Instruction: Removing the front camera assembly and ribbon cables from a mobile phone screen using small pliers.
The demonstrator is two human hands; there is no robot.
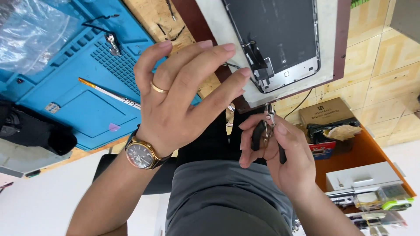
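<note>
Phone [280, 39] lies opened on a grey pad [328, 43] at the table edge, back side up, internals exposed. Dark shield covers most of it; near the bottom edge a black flex [258, 59] stands lifted off the board, so I judge at least one connector is already free. Whether any screws are out I can't tell.

My left hand [183, 96] hovers over the pad's corner, fingers spread and loose, holding nothing; tips just reach the phone's lower edge. My right hand [280, 153] sits below the table edge, fingers closed on tweezers [269, 120], tips pointing up toward the phone, not touching it yet.

Blue mat [87, 87] to the left carries a thin pry tool [109, 92], untouched.

Judgement: mid-teardown, flex work in hand, the rest of the internals still in place.
</note>
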